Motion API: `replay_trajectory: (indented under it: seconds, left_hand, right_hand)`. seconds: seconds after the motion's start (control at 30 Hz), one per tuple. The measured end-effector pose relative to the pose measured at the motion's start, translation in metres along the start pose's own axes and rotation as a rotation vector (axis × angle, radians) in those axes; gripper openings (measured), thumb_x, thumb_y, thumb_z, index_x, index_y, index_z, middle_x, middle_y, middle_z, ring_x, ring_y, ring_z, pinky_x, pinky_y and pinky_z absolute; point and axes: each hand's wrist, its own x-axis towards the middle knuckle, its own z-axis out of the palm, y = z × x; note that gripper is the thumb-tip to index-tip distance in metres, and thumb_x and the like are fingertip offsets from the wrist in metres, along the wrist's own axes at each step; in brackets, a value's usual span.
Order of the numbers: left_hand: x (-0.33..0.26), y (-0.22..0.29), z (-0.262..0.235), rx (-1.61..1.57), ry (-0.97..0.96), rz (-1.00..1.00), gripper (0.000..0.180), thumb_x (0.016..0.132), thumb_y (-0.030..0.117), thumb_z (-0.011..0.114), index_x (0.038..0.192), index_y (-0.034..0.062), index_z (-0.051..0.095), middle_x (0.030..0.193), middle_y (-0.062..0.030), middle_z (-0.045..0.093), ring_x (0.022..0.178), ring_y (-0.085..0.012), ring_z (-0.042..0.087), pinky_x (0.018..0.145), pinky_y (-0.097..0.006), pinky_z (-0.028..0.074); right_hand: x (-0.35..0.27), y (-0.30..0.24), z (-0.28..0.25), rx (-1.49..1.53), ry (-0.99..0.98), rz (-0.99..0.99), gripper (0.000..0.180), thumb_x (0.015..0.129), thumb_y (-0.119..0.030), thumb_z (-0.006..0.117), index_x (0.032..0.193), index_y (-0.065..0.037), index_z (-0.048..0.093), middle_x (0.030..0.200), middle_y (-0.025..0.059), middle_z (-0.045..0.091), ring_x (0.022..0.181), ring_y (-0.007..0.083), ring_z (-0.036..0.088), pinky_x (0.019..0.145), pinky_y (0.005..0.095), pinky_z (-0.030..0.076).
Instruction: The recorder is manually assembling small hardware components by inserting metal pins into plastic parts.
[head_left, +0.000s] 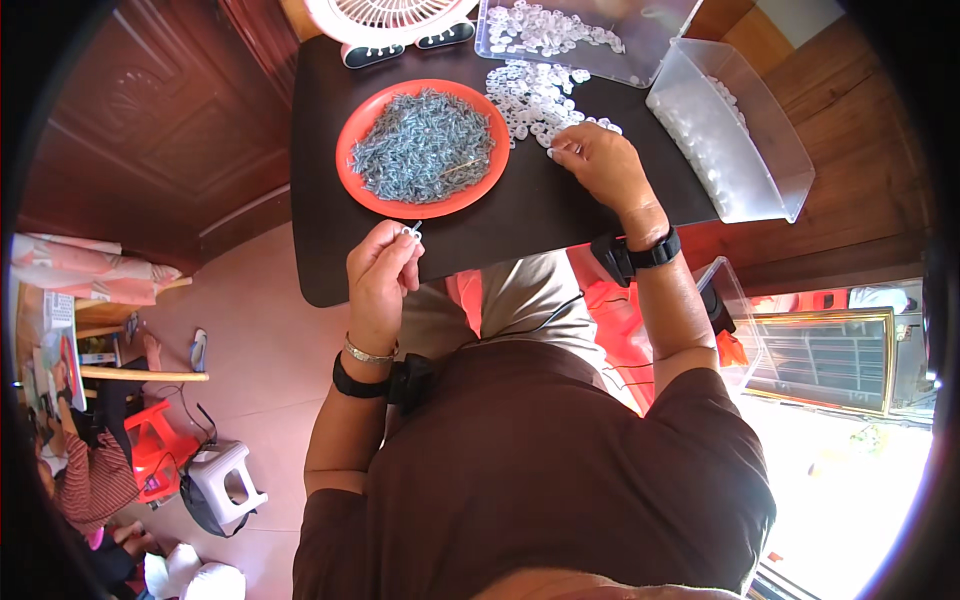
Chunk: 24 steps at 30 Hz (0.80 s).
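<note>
Head view: left hand (pixel 383 265) holds clip (pixel 411 233) just outside plate rim (pixel 400 211).

Orange-red on plate (pixel 345 165); metallic blue-grey on screws (pixel 425 145). White on loose plastic pieces (pixel 530 95), near-black on desk (pixel 325 255). Plain dark brown on wearer's T-shirt (pixel 560 460); black on wrist straps (pixel 657 250). Dull pink on floor (pixel 260 330); dark red with pale stripes on co-worker's top (pixel 98 487).

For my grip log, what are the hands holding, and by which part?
The left hand pinches a small white piece, with a screw, by its near edge. Whether the right hand holds anything cannot be told.
</note>
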Motion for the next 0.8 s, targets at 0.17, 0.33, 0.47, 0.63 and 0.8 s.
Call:
replay_trajectory:
  seconds: [0.17, 0.33, 0.47, 0.63, 0.8]
  left_hand:
    - [-0.0003, 0.0002, 0.0002, 0.007, -0.002, -0.005, 0.022, 0.09, 0.018, 0.047, 0.075, 0.0035, 0.054, 0.057, 0.0011, 0.046, 0.047, -0.0059, 0.041, 0.044, -0.02, 0.027]
    - [0.0006, -0.0017, 0.0016, 0.023, 0.003, 0.021, 0.022, 0.09, 0.017, 0.047, 0.075, 0.0032, 0.054, 0.056, 0.0009, 0.047, 0.047, -0.0058, 0.041, 0.044, -0.02, 0.027]
    - [0.0006, -0.0026, 0.0014, 0.029, -0.002, 0.034, 0.022, 0.09, 0.017, 0.048, 0.075, 0.0031, 0.055, 0.055, 0.001, 0.047, 0.046, -0.0055, 0.041, 0.044, -0.019, 0.027]
    - [0.0002, -0.0018, 0.002, 0.035, -0.007, 0.038, 0.022, 0.09, 0.017, 0.048, 0.075, 0.003, 0.055, 0.055, 0.0009, 0.047, 0.046, -0.0055, 0.041, 0.044, -0.019, 0.028]
    - [0.0003, -0.0024, 0.0026, 0.045, -0.005, 0.042, 0.022, 0.09, 0.017, 0.047, 0.075, 0.0029, 0.055, 0.055, 0.0007, 0.047, 0.047, -0.0055, 0.041, 0.044, -0.02, 0.028]
  right_hand:
    - [0.0018, -0.0041, -0.0003, -0.061, -0.078, 0.013, 0.016, 0.077, -0.023, 0.064, 0.087, -0.01, 0.065, 0.086, 0.0092, 0.066, 0.081, 0.0288, 0.064, 0.071, 0.0389, 0.049]
    - [-0.0007, -0.0073, -0.0019, -0.067, -0.102, -0.002, 0.018, 0.077, -0.021, 0.064, 0.088, -0.008, 0.063, 0.087, 0.0096, 0.066, 0.081, 0.0291, 0.064, 0.072, 0.0393, 0.049]
    - [-0.0023, -0.0089, -0.002, -0.069, -0.118, -0.014, 0.018, 0.076, -0.02, 0.064, 0.088, -0.007, 0.062, 0.085, 0.0101, 0.066, 0.08, 0.0295, 0.064, 0.072, 0.0383, 0.05]
    - [-0.0007, -0.0046, 0.0012, 0.083, -0.135, -0.032, 0.016, 0.076, -0.014, 0.065, 0.087, -0.004, 0.06, 0.078, 0.0091, 0.064, 0.073, 0.0228, 0.063, 0.067, 0.0326, 0.049]
    - [0.001, -0.006, 0.0041, 0.096, -0.131, -0.048, 0.016, 0.076, -0.012, 0.066, 0.088, -0.003, 0.06, 0.078, 0.0091, 0.064, 0.072, 0.022, 0.063, 0.067, 0.032, 0.05]
